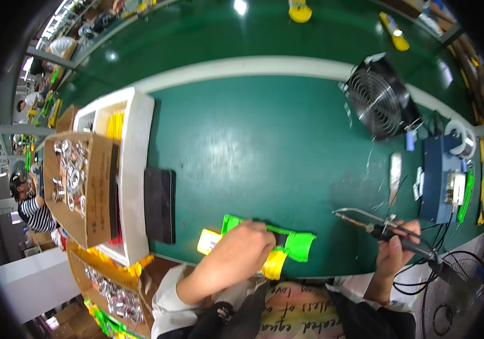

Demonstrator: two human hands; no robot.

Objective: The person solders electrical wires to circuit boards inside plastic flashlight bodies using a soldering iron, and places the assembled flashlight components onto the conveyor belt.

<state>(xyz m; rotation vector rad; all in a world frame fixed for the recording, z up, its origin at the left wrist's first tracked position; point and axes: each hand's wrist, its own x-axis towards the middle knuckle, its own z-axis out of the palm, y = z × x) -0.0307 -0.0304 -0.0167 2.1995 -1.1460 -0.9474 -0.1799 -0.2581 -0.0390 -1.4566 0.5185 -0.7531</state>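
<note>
Near the table's front edge my left hand (244,248) is closed on a green plastic housing (298,245). Its fingertips are hidden behind the back of the hand. Yellow pieces, one (274,265) below the housing and another (209,241) left of the hand, show beside it; whether they are joined to it I cannot tell. My right hand (393,254) grips a soldering iron (386,233) by its dark handle. The iron's tip points left, with a thin curved metal tube running above it. Iron and housing are apart.
A black fan (380,99) stands at the back right, before a blue soldering station (438,178) with a wire spool (461,139). On the left are a white foam box (140,124), a cardboard box (102,192) of metal parts and a black block (160,206). Cables hang beside my right hand.
</note>
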